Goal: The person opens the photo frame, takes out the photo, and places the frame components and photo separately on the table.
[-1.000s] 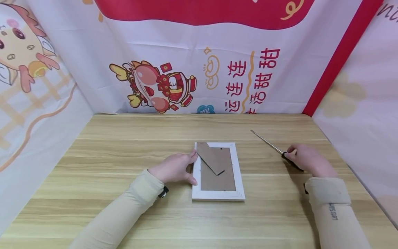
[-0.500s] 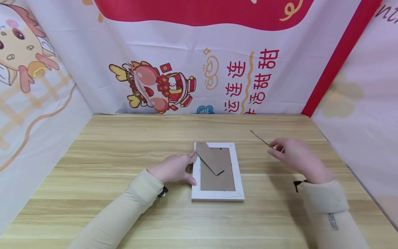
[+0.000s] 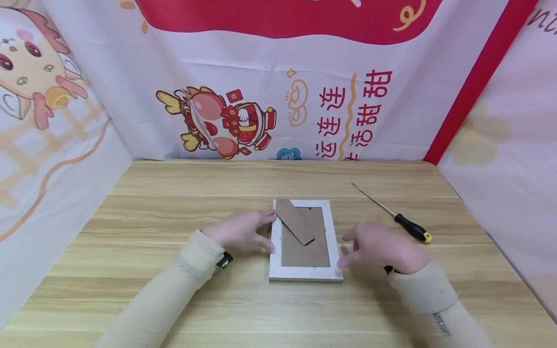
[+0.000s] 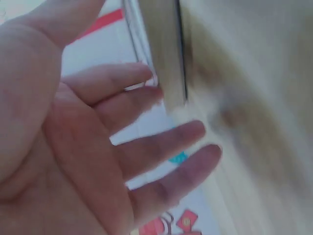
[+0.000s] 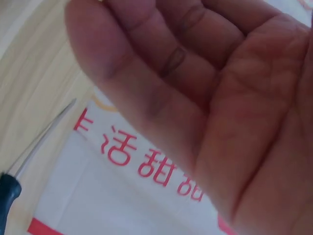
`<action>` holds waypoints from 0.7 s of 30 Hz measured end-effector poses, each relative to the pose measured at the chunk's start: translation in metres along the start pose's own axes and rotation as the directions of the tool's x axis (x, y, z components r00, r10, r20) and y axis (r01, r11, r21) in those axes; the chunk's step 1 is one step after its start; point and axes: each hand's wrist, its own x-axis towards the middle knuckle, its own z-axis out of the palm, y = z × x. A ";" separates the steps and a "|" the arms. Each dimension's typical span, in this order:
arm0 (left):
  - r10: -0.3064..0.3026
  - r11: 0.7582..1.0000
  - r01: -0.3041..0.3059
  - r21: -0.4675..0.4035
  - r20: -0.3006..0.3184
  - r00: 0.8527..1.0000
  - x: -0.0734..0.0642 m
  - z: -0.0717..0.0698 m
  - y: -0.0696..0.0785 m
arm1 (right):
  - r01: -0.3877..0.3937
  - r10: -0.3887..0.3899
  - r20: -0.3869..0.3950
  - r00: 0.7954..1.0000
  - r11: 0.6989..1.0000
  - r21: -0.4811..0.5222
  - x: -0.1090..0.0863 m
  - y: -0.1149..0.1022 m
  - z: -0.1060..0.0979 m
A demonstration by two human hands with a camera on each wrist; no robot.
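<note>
A white picture frame [image 3: 306, 273] lies face down on the wooden table, its brown backing and angled stand leg [image 3: 297, 222] uppermost. At its left edge is my left hand [image 3: 241, 230], fingers spread and thumb apart; the left wrist view shows the palm [image 4: 73, 142] with straight fingers close to the frame's side. My right hand [image 3: 377, 245] is by the frame's right edge, thumb and fingers parted around no object. Whether its fingertips touch the edge cannot be told. To the right lies a screwdriver [image 3: 409, 225] with a black and yellow handle, also visible in the right wrist view [image 5: 11, 188].
The wood-grain table [image 3: 196, 309] stretches around the frame on all sides. A printed white and red cloth [image 3: 243, 53] hangs along the back edge, with more printed cloth [image 3: 500, 159] at both sides.
My right hand has let go of the screwdriver, left it on the table and moved left to the frame's right edge. My left hand has loosened slightly from the left edge.
</note>
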 end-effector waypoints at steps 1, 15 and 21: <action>-0.007 1.000 0.007 -0.023 -0.006 1.000 0.001 -0.004 -0.003 | -0.007 0.007 0.008 1.000 1.000 -0.006 0.000 -0.003 0.002; -0.035 0.999 0.032 0.030 0.108 0.994 0.056 -0.022 -0.031 | -0.102 0.102 -0.007 0.995 0.991 -0.083 -0.004 -0.031 0.034; -0.023 1.000 0.022 0.017 0.105 0.994 0.071 -0.020 -0.034 | -0.094 0.093 -0.011 0.996 0.994 -0.061 -0.001 -0.033 0.035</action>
